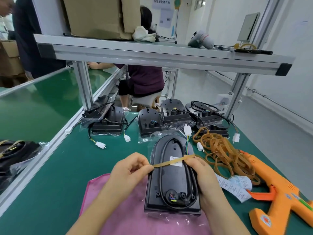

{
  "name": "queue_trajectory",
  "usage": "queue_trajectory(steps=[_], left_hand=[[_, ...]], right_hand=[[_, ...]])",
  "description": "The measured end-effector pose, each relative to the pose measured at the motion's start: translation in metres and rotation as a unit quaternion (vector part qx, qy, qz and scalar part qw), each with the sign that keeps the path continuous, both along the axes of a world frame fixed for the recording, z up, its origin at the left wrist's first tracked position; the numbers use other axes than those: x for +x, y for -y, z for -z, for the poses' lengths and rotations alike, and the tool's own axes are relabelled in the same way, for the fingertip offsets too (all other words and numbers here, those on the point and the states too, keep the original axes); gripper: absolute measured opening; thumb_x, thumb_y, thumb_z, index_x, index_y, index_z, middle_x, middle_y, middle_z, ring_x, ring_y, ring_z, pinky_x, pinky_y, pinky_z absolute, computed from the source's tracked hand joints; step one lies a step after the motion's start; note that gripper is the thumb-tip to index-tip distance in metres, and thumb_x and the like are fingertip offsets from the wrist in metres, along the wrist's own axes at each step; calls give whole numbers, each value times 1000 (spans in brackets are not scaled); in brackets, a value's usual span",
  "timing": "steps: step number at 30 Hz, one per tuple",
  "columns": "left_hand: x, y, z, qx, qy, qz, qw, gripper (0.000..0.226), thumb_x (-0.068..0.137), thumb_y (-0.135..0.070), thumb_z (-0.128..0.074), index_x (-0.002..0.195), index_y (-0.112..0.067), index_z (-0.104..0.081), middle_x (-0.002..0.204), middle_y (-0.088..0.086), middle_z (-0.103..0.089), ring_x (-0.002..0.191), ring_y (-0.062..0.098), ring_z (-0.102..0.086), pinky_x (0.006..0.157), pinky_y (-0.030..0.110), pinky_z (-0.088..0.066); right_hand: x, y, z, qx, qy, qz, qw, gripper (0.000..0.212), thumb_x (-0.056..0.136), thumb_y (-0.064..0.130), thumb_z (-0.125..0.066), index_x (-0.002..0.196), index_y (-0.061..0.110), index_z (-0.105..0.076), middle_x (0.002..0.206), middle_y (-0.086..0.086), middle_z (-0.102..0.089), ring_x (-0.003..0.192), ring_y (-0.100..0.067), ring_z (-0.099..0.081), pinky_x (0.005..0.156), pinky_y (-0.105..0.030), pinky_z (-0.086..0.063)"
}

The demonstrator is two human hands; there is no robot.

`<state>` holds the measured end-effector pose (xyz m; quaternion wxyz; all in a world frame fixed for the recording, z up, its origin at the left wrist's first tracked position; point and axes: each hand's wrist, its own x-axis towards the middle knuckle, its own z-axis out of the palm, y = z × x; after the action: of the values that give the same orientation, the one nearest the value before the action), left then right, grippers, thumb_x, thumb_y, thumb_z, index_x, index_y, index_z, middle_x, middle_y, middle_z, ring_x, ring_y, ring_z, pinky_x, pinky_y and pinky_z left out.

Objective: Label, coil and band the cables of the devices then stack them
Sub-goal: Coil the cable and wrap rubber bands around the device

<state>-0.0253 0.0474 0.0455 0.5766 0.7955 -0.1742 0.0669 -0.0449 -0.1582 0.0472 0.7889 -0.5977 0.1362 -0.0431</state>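
– Fingers [144, 169] of the left hand [128, 170]: what have they got?
– Thumb and forefinger are pinched tight on the left end of a tan rubber band [169, 162], and the other fingers are curled in beneath. The hand sits just off the left edge of the device [171, 187].
– And the band itself?
– It's pulled taut across the device's back. It passes over the white label [176, 160] stuck there and over both runs of the black cable [160, 175], which lies in one long loop on the casing.
– Where is the device lying?
– Face down in a clear bag on a pink cloth [118, 209], on the green bench [67, 167], close in front of the person.
– The right hand [203, 175]?
– It's wrapped round the device's right edge. The thumb is on top, holding the band's other end against that edge. I can't see the fingers underneath.
– What lies further right?
– A loose heap of spare bands [225, 156], touching the bench just beside the device. Next comes a curling strip of printed labels [237, 185], then an orange gun-shaped tool [279, 197] lying flat near the bench's right edge.
– And behind all that?
– A row of unbanded devices [149, 122] in bags, their cables trailing loose and their white connectors [187, 129] resting on the bench.
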Motion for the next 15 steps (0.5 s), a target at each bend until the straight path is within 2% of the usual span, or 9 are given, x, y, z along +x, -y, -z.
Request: queue_trajectory(steps=[4,6,7,9,10,12,13,15], left_hand=[[3,2,-7,-8,0,-27,1000,26,80,-1,-73,66,-19,-61,64,-11,-61,62,0,-53,64,9,-39],[3,2,-9,13,14,-47,999,27,79,-3,-76,66,-23,-62,89,-13,-61,89,-2,-55,82,8,-35],[5,2,-9,19,12,-61,998,24,79,-6,-76,68,-24,-63,108,-15,-56,106,-4,-49,92,11,-30],[8,1,-9,-18,-33,-81,996,18,80,-15,-76,88,-26,-63,136,-16,-41,129,0,-37,104,21,-24],[7,2,-9,-54,-85,-64,993,33,78,-24,-77,106,-28,-59,143,-15,-35,134,4,-34,105,25,-26],[5,11,-3,-128,-195,7,972,86,70,-41,-84,140,-36,-34,149,-11,-31,133,10,-39,103,27,-32],[3,17,0,-146,-228,34,962,106,63,-47,-87,147,-40,-22,147,-8,-34,131,12,-43,104,28,-35],[2,29,7,-183,-260,53,947,119,47,-50,-84,147,-45,-20,137,-1,-53,123,15,-56,104,34,-44]], right_hand=[[0,-9,1,-31,0,-4,1000,3,80,13,-65,79,11,-67,74,-7,-70,64,-17,-67,53,-27,-53],[0,-13,-1,-62,2,-2,998,12,74,22,-70,83,13,-66,75,-2,-71,67,-14,-68,59,-29,-53],[0,-13,-3,-78,2,-1,997,20,68,28,-71,84,15,-66,75,1,-71,68,-12,-68,62,-30,-52],[-1,-15,-5,-103,2,7,995,30,60,35,-69,84,19,-67,78,2,-71,72,-13,-69,66,-33,-54],[-2,-16,-7,-114,4,14,993,31,58,37,-68,85,21,-66,83,0,-72,76,-15,-69,71,-36,-55],[-3,-19,-9,-135,10,26,990,33,57,37,-69,88,25,-64,92,-3,-71,84,-18,-69,76,-35,-55],[-4,-21,-11,-144,16,28,989,35,57,37,-69,90,26,-63,94,-3,-71,86,-18,-69,76,-33,-56],[-6,-25,-14,-162,27,29,986,38,56,38,-70,91,31,-60,96,-4,-70,90,-21,-68,81,-39,-56]])
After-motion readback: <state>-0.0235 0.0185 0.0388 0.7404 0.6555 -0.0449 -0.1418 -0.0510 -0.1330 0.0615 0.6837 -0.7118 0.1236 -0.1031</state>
